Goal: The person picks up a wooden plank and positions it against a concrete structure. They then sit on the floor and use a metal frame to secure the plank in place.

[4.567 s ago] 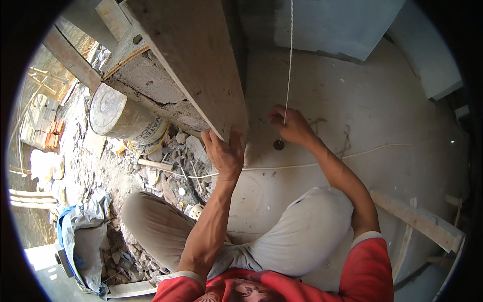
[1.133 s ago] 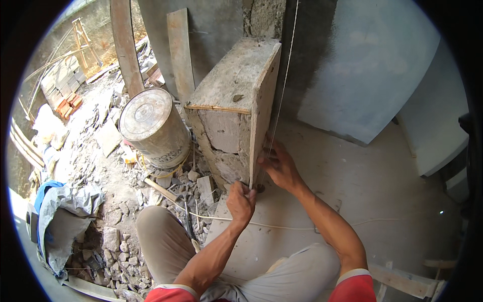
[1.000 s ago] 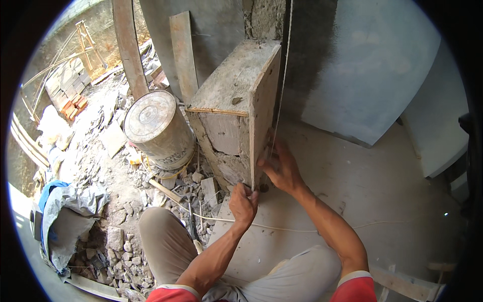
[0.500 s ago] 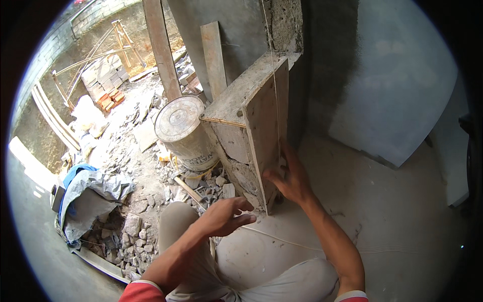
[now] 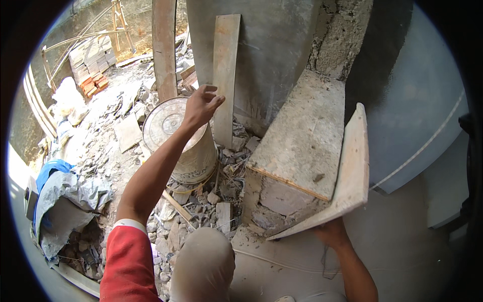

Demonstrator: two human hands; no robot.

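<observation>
My left hand (image 5: 203,106) is raised in front of the lidded bucket (image 5: 193,156) and near a narrow upright plank (image 5: 226,75). Its fingers are apart and hold nothing. Low on the right, my right hand (image 5: 333,234) reaches behind the bottom edge of a wooden board (image 5: 352,161), which hides its fingers. The board tilts outward, its upper part apart from the side of a rough concrete ledge (image 5: 299,138). Mortar and a pale block show on the ledge's near end (image 5: 282,199).
Broken rubble (image 5: 166,236) covers the ground around the bucket, with a hammer (image 5: 178,207) lying in it. A grey and blue tarp (image 5: 65,194) lies at left. Orange bricks (image 5: 94,84) are stacked farther off. A pale cord (image 5: 271,260) crosses the floor by my knee.
My left hand has risen from beside the ledge's base toward the bucket. The board has tilted away from the ledge, and my right hand has gone lower behind it. The view has shifted.
</observation>
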